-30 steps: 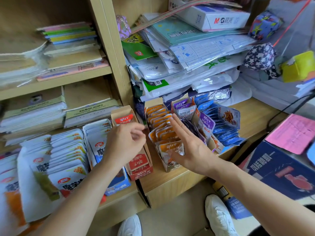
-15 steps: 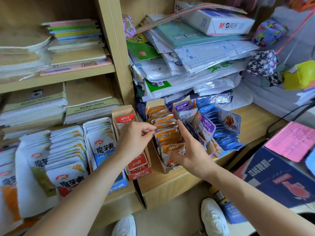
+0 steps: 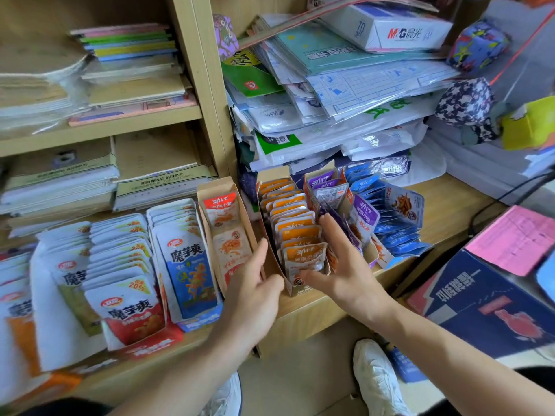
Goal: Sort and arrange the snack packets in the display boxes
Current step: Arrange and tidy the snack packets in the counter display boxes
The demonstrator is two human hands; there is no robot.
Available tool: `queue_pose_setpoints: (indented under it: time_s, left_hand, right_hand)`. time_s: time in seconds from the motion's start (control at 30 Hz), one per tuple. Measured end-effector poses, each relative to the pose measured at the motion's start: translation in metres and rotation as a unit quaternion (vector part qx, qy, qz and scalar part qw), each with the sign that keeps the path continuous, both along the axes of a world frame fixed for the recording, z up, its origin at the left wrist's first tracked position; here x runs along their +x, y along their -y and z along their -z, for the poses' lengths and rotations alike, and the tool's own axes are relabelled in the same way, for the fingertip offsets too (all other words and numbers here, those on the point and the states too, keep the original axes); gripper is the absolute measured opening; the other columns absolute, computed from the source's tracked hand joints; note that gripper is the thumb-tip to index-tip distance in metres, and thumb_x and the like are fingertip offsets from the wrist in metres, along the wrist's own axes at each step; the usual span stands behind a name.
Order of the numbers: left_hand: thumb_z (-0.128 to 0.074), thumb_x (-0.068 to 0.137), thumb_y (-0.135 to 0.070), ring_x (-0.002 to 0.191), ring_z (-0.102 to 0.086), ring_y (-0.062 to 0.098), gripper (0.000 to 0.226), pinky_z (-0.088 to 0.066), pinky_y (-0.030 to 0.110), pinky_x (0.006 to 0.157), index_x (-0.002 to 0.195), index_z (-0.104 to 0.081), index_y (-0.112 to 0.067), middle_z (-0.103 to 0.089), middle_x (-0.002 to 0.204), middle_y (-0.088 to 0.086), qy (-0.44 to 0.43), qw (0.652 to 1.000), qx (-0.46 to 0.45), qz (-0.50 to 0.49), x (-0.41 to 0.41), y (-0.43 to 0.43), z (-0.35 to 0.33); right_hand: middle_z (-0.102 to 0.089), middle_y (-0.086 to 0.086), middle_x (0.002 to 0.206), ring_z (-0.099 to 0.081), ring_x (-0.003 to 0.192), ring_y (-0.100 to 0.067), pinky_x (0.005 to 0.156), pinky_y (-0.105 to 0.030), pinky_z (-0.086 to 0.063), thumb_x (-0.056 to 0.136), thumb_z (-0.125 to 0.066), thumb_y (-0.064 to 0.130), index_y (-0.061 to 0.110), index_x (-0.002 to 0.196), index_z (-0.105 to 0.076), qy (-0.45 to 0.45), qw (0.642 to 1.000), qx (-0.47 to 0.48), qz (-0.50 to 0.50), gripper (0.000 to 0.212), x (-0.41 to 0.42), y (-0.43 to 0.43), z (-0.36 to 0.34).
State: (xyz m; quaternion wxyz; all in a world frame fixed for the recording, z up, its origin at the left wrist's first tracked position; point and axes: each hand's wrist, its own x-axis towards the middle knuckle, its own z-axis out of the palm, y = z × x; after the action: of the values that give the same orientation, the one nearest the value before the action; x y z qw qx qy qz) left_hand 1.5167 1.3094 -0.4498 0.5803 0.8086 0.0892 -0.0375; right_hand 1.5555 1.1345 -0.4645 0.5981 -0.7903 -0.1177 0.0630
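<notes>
The tan cardboard display box [image 3: 292, 291] holding the row of orange foil snack packets [image 3: 295, 232] is standing on the pale wooden shelf [image 3: 444, 210]. It is sitting between a cardboard box of red-and-white packets [image 3: 226, 232] and a box of purple packets [image 3: 362, 216].

The right hand [image 3: 342, 271] is lying spread along the right side of the orange row. Its fingers [image 3: 329, 232] are pointing straight towards the back and its thumb is reaching across the face of the front packet; it is pinching nothing.

The left hand [image 3: 250, 295] is resting against the left wall of the same box, thumb raised, fingers relaxed and closing on nothing.

Blue foil packets [image 3: 396, 226] are leaning loosely just beside the purple ones. White snack pouches [image 3: 120, 265] are filling boxes further left.
</notes>
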Motion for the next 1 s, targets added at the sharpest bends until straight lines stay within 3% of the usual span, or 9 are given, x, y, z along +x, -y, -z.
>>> queue_pose_setpoints:
  time_s: [0.17,0.27,0.33,0.43,0.53,0.7,0.77,0.93,1.0]
  left_hand:
    - [-0.052,0.096,-0.005,0.148,-0.014,-0.005,0.074,-0.016,0.029,0.125,0.158,-0.025,-0.034,-0.016,0.163,-0.022,-0.007,0.998,0.026,0.050,-0.014,0.002,0.009]
    - [-0.052,0.094,0.000,0.129,-0.008,-0.034,0.075,-0.010,0.000,0.108,0.147,-0.030,-0.048,-0.014,0.143,-0.052,0.030,0.995,0.056,0.082,-0.014,0.005,0.003]
    - [-0.053,0.089,-0.006,0.123,-0.011,-0.036,0.076,-0.012,0.001,0.106,0.138,-0.028,-0.058,-0.016,0.123,-0.067,0.038,0.994,0.066,0.080,-0.012,0.005,0.002]
    - [-0.055,0.078,-0.012,0.139,-0.024,-0.012,0.080,-0.025,0.029,0.120,0.145,-0.038,-0.052,-0.029,0.132,-0.055,0.046,0.995,0.057,0.061,-0.009,0.002,0.002]
    - [-0.059,0.084,-0.008,0.140,-0.029,0.000,0.076,-0.032,0.039,0.120,0.150,-0.041,-0.042,-0.036,0.134,-0.043,0.042,0.996,0.064,0.047,-0.008,0.000,0.002]
    - [-0.058,0.093,-0.004,0.130,-0.040,-0.002,0.072,-0.039,0.023,0.105,0.152,-0.037,-0.040,-0.045,0.140,-0.023,0.009,0.996,0.059,0.059,-0.008,0.000,0.002]
    - [-0.056,0.094,-0.002,0.135,-0.040,0.001,0.072,-0.039,0.027,0.111,0.153,-0.036,-0.037,-0.045,0.148,-0.017,0.011,0.997,0.051,0.048,-0.009,0.000,0.000]
    - [-0.053,0.095,0.001,0.139,-0.035,-0.003,0.075,-0.033,0.021,0.111,0.156,-0.032,-0.037,-0.041,0.143,-0.025,0.025,0.996,0.033,0.081,-0.011,0.003,-0.001]
    - [-0.053,0.095,0.001,0.137,-0.037,-0.002,0.074,-0.036,0.019,0.109,0.155,-0.032,-0.037,-0.042,0.145,-0.023,0.025,0.996,0.029,0.080,-0.010,0.003,0.000]
  right_hand:
    - [-0.062,0.041,0.112,-0.058,0.112,0.014,0.091,-0.005,-0.044,0.081,-0.078,-0.001,0.035,0.144,-0.033,0.010,1.000,0.006,-0.001,0.085,-0.018,0.000,0.003]
    - [-0.062,0.040,0.114,-0.060,0.112,0.010,0.089,-0.007,-0.044,0.083,-0.073,-0.008,0.050,0.129,-0.034,0.028,0.999,-0.013,-0.018,0.083,-0.018,0.000,0.001]
    - [-0.061,0.038,0.120,-0.057,0.118,0.009,0.093,-0.009,-0.044,0.084,-0.072,-0.008,0.049,0.134,-0.030,0.020,1.000,-0.002,-0.024,0.087,-0.017,0.001,0.000]
    - [-0.056,0.043,0.124,-0.052,0.124,0.011,0.097,-0.010,-0.042,0.084,-0.073,-0.006,0.044,0.142,-0.025,0.016,1.000,0.010,-0.025,0.090,-0.017,0.003,-0.002]
    - [-0.048,0.056,0.117,-0.045,0.121,0.022,0.096,-0.006,-0.039,0.084,-0.074,-0.003,0.034,0.149,-0.017,0.010,1.000,0.011,-0.026,0.094,-0.016,0.004,-0.005]
    - [-0.049,0.058,0.109,-0.047,0.113,0.027,0.089,-0.001,-0.039,0.084,-0.072,-0.007,0.039,0.140,-0.024,0.002,1.000,0.005,-0.018,0.087,-0.016,0.006,-0.007]
    - [-0.048,0.059,0.108,-0.045,0.113,0.029,0.089,0.000,-0.038,0.083,-0.073,-0.005,0.035,0.144,-0.024,0.007,1.000,0.008,-0.001,0.088,-0.017,0.006,-0.006]
    - [-0.055,0.047,0.117,-0.051,0.122,0.014,0.097,-0.010,-0.042,0.085,-0.075,0.002,0.038,0.151,-0.020,0.001,1.000,-0.017,-0.015,0.093,-0.020,0.004,-0.003]
    - [-0.054,0.051,0.113,-0.051,0.118,0.019,0.095,-0.007,-0.042,0.084,-0.075,0.001,0.040,0.148,-0.023,0.002,1.000,-0.023,-0.010,0.091,-0.019,0.003,-0.007]
